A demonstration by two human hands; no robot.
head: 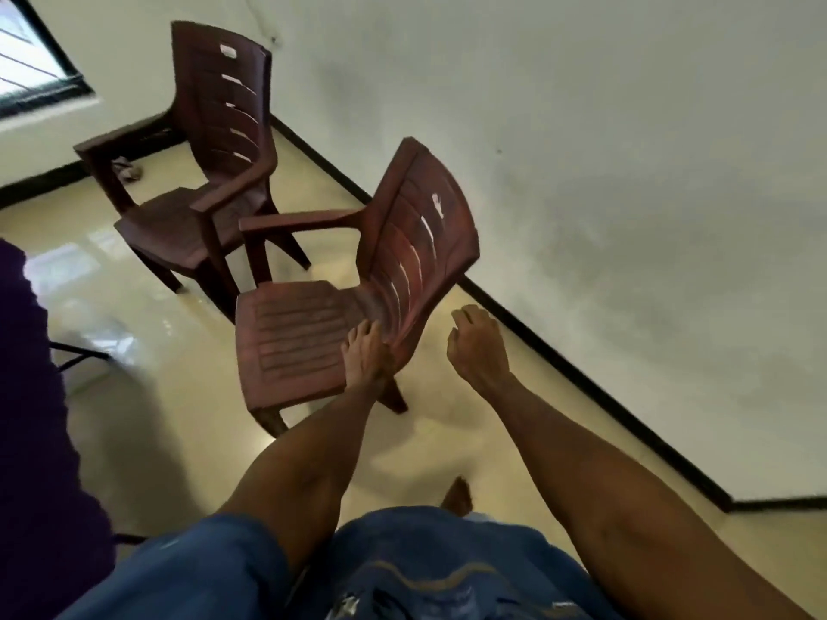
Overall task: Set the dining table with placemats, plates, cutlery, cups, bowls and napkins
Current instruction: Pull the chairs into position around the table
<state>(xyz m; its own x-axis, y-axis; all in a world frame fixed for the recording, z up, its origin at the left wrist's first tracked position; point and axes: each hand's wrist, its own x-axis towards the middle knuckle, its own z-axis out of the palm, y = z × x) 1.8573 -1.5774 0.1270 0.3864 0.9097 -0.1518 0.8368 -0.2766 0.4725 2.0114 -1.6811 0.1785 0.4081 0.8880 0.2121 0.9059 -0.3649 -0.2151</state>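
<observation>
Two brown plastic armchairs stand on the tiled floor: the nearer chair and the farther chair behind it, toward the wall. Two bare hands show, the left hand and the right hand, each on its own bare forearm. One window sits in the upper left corner. One bare foot shows beside the blue cloth at the bottom. One small pale object lies on the floor under the farther chair; it is too blurred to name, and may be more than one piece.
</observation>
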